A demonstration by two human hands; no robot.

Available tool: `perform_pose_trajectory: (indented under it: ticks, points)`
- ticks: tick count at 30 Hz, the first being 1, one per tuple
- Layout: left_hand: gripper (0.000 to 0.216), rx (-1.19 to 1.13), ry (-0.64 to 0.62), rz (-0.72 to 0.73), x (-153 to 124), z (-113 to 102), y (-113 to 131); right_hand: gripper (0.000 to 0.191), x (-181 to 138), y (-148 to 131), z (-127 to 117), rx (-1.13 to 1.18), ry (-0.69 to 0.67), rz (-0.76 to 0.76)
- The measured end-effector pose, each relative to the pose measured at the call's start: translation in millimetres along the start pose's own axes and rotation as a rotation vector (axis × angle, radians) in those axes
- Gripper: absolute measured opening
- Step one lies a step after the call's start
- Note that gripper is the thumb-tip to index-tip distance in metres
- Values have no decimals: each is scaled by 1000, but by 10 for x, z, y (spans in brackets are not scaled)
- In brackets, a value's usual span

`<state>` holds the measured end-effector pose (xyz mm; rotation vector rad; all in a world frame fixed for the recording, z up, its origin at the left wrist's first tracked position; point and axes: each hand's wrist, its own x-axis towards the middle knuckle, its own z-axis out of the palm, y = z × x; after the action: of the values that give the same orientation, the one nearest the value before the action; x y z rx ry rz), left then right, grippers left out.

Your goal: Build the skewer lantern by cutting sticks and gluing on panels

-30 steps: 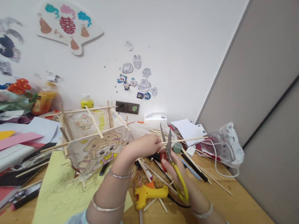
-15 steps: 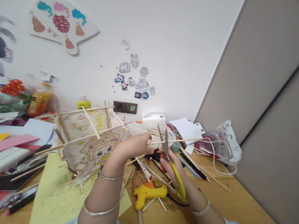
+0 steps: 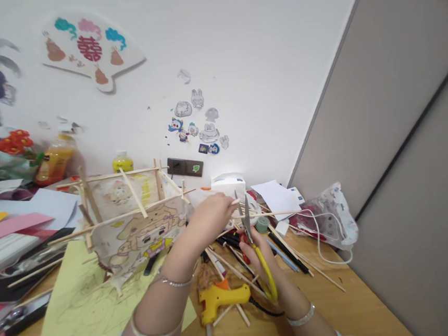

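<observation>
My left hand (image 3: 212, 213) pinches a short piece of thin wooden stick just right of a lantern frame (image 3: 134, 212) built of sticks and paper panels with cartoon drawings. My right hand (image 3: 261, 253) grips yellow-handled scissors (image 3: 256, 249), blades pointing up and nearly closed beside a long thin stick (image 3: 271, 214) that lies level. Both wrists wear silver bangles.
A yellow glue gun (image 3: 219, 297) lies on the wooden table (image 3: 338, 309) below my hands, among several loose sticks and pens. Yellow paper (image 3: 83, 311), stacked coloured sheets at the left, a tissue box (image 3: 228, 184), a plastic bag with a white cable (image 3: 326, 216) at the right.
My left hand has lifted slightly up and left with a short stick piece. The scissors' blades have come nearly together, and the long stick now sits free beside them.
</observation>
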<state>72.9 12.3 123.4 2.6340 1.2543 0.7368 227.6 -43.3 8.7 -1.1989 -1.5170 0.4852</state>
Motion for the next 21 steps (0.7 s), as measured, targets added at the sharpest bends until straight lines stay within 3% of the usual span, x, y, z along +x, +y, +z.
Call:
perform_pose_trajectory:
  ticks: [4, 9, 13, 21]
  points:
    - [29, 94, -76, 104, 57, 174, 88, 19, 61, 26, -32, 10, -39, -7]
    - [22, 20, -5, 243, 119, 318, 1, 26, 143, 84, -139, -20, -50, -53]
    - [19, -76, 60, 212, 148, 387, -23, 26, 146, 93, -183, 2, -47, -66]
    - [24, -173, 23, 126, 157, 366, 0, 27, 110, -34, -140, -95, -11, -62]
